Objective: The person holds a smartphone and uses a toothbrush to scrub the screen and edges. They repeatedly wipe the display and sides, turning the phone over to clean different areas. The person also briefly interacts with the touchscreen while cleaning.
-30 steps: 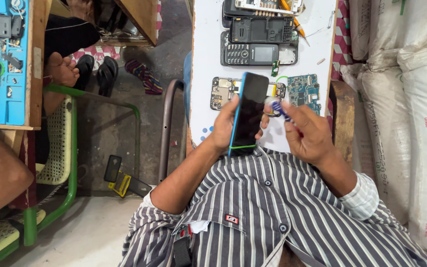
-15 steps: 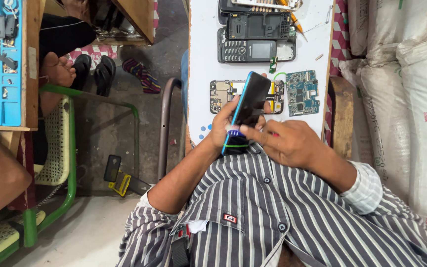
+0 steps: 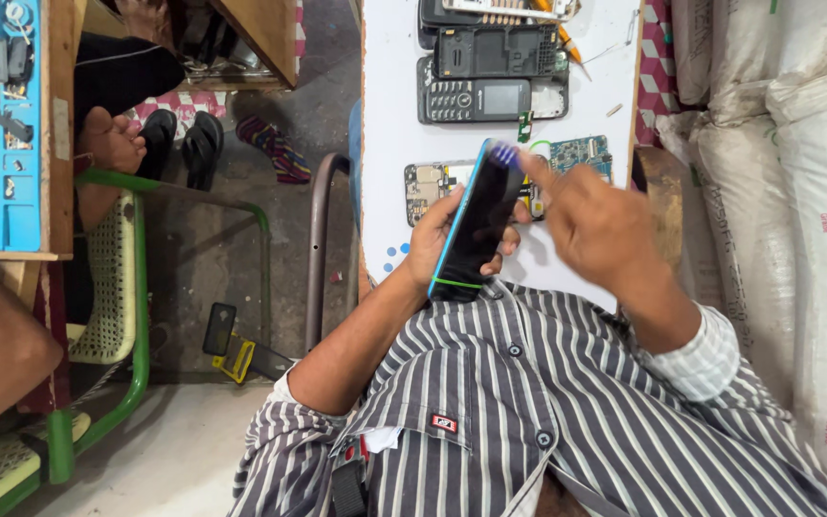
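White sacks (image 3: 796, 239) flank a white surface (image 3: 390, 144) strewn with a keypad phone (image 3: 476, 100) and circuit boards (image 3: 581, 153). Above its near edge, the left hand (image 3: 442, 239) wraps a dark smartphone (image 3: 479, 222), long axis running from the person's chest up and slightly right toward the boards. The right hand (image 3: 597, 225) pinches a small blurred blue tool (image 3: 502, 153) at the phone's top end.

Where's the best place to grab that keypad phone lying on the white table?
Judging by its pose, grip the keypad phone across its two long edges, coming straight down from above. It lies flat and face up, with an opened phone body close beside one long edge, leaving tight finger room there.
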